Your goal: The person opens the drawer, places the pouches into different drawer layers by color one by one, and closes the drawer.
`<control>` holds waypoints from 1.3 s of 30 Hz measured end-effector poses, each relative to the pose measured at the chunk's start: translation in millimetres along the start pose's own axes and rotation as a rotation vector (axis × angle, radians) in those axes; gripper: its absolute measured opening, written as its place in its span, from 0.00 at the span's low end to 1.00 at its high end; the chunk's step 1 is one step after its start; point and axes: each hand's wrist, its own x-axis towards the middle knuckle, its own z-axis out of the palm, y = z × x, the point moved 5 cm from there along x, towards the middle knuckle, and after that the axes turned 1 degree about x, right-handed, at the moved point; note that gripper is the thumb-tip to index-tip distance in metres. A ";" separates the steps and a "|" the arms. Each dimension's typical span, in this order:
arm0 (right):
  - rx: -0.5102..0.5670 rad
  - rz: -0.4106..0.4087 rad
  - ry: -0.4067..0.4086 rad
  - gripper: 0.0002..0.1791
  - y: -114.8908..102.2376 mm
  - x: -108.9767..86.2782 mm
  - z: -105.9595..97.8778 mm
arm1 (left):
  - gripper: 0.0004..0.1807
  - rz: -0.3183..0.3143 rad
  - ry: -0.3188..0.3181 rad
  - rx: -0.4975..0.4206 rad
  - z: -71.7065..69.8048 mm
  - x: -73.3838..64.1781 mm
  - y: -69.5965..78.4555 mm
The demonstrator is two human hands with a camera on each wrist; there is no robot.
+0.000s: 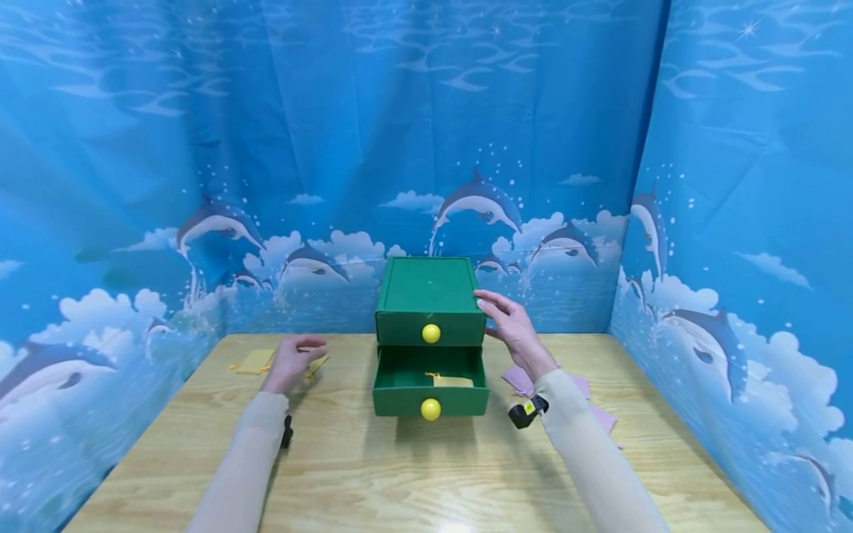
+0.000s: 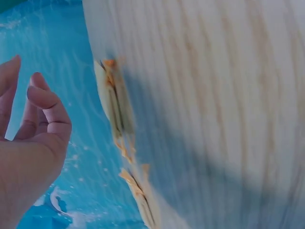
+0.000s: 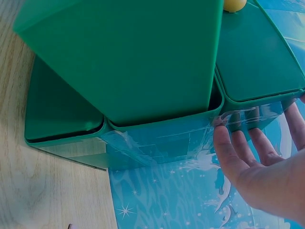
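A green drawer cabinet (image 1: 429, 285) with yellow knobs stands on the table. Its middle drawer (image 1: 403, 401) is pulled out, and a small yellow drawstring pouch (image 1: 455, 382) lies inside. My right hand (image 1: 514, 332) rests its fingertips against the cabinet's right side near the top; the right wrist view shows these fingers (image 3: 259, 148) spread along the taped side edge. Over to the left, my left hand (image 1: 293, 363) hovers above the table with fingers loosely bent and nothing in them. Beside it lie yellow pouches (image 1: 255, 362) with orange cords, seen edge-on as pouches (image 2: 114, 100) in the left wrist view.
Pale purple pouches (image 1: 603, 418) lie on the table right of the cabinet, partly hidden by my right forearm. Blue dolphin-print curtains (image 1: 320, 148) enclose the wooden table (image 1: 333, 474) at the back and sides.
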 end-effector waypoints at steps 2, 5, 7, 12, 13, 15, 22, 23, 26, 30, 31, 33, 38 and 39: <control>-0.002 0.001 0.004 0.26 -0.6 -0.4 -0.1 | 0.20 -0.030 0.000 -0.008 -2.7 -0.6 -3.9; -0.006 -0.001 0.005 0.26 -1.2 -1.1 -0.2 | 0.21 -0.077 0.002 -0.021 -7.9 -2.4 -10.2; -0.007 -0.002 0.005 0.26 -1.3 -1.1 -0.3 | 0.21 -0.089 0.004 0.001 -11.0 -3.0 -13.9; -0.011 -0.002 0.010 0.25 -1.1 -0.6 -0.7 | 0.21 -0.114 -0.020 0.058 -17.6 -1.7 -21.2; -0.012 0.001 0.014 0.25 -1.0 -0.6 -0.9 | 0.22 -0.128 -0.026 0.055 -18.5 -1.0 -22.6; -0.013 0.005 0.017 0.24 -0.8 -0.4 -1.3 | 0.22 -0.148 -0.035 0.059 -20.2 -0.5 -23.8; -0.006 0.004 0.010 0.26 -1.1 -0.5 -0.6 | 0.23 -0.156 -0.120 0.101 -21.0 0.6 -31.6; -0.006 0.003 0.006 0.26 -1.2 -0.8 -0.4 | 0.23 -0.160 -0.134 0.107 -20.5 0.4 -32.7; -0.005 0.006 0.005 0.26 -0.7 -0.9 -0.2 | 0.23 -0.152 -0.175 0.139 -17.9 -0.7 -34.3; -0.010 0.002 0.012 0.26 0.1 -0.1 -1.2 | 0.20 -0.149 -0.180 0.184 -14.5 -0.6 -33.8; -0.013 -0.001 0.012 0.26 -0.1 -0.2 -1.7 | 0.19 -0.154 -0.177 0.186 -13.4 -0.5 -33.2; -0.013 -0.004 0.016 0.26 -0.2 0.0 -2.4 | 0.18 -0.138 -0.169 0.214 -11.4 0.2 -31.0; -0.010 -0.001 0.013 0.25 -0.4 -0.6 -1.7 | 0.15 -0.090 -0.165 0.271 -5.4 0.2 -25.6; -0.012 -0.002 0.009 0.25 -0.4 -0.7 -1.3 | 0.15 -0.083 -0.168 0.275 -4.2 0.0 -24.8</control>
